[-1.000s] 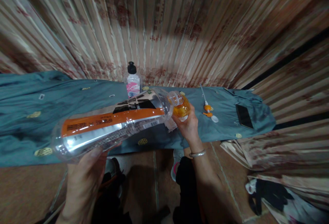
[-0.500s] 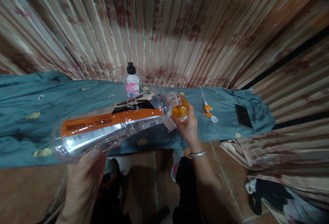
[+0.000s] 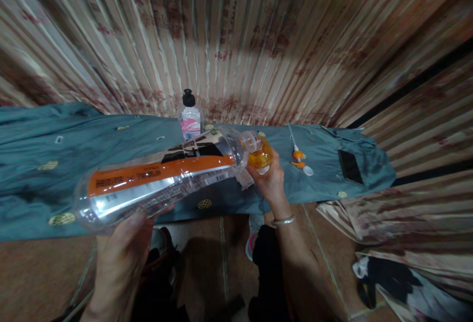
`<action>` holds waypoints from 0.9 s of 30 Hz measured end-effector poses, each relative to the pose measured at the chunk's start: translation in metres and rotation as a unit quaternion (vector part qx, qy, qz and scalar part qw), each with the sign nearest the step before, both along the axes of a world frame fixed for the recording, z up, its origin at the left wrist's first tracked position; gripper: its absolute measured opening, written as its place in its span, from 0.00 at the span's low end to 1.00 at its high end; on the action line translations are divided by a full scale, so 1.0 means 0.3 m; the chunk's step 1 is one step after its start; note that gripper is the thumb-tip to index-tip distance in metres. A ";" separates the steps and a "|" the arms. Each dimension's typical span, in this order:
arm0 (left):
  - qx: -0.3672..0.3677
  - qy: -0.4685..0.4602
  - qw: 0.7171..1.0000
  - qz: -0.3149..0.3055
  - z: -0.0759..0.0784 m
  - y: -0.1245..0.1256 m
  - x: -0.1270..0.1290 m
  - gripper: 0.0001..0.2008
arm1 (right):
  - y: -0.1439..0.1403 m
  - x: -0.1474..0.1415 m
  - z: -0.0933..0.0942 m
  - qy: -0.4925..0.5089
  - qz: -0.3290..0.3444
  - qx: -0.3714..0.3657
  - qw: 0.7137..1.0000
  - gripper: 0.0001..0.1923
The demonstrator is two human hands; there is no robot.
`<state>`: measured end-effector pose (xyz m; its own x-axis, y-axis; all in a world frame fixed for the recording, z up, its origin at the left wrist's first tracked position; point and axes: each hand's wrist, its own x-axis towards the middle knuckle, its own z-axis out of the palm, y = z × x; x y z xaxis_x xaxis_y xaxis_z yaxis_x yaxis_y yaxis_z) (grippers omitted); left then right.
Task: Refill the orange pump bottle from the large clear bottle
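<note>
**Big bottle tipped over a small amber one, both hands holding steady**

Almost nothing has shifted since the earlier frames: the large bottle sits at the same tilt, its mouth at the same spot over the small bottle, and both hands keep their places.

The left hand (image 3: 121, 253) grips the base end of the large clear bottle (image 3: 162, 177) from beneath, thumb pressed up against the plastic; the fingers behind it are hidden. The bottle lies nearly flat, slanting up and away from this hand toward the right, its orange and black label facing up. It looks nearly drained.

The right hand (image 3: 271, 181) is closed around the lower part of a small bottle (image 3: 260, 157) filled with amber liquid, holding it upright just above the fingers. The large bottle's open neck touches or sits right at the small bottle's mouth; the exact contact is too blurred to tell. A silver bangle (image 3: 283, 221) circles the right wrist.

Beyond both hands stretches a teal cloth (image 3: 55, 169) over a low surface. Past the large bottle stands a clear bottle with a black cap (image 3: 190, 117) and pink label. To the right of the right hand lies an orange and white pump head (image 3: 300, 160), and farther right a dark phone (image 3: 350, 166). A striped curtain (image 3: 236, 36) hangs behind.
</note>
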<state>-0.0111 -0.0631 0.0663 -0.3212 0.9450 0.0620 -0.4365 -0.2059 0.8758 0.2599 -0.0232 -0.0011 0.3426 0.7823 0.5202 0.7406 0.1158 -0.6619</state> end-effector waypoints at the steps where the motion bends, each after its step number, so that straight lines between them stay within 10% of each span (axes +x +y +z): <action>1: -0.001 -0.001 1.000 0.001 0.000 0.001 0.000 0.25 | 0.001 0.001 -0.001 -0.001 -0.001 0.000 1.000 0.33; 27: -0.016 0.001 1.000 -0.004 0.001 -0.011 -0.004 0.23 | -0.001 -0.001 0.006 0.014 -0.013 -0.022 1.000 0.35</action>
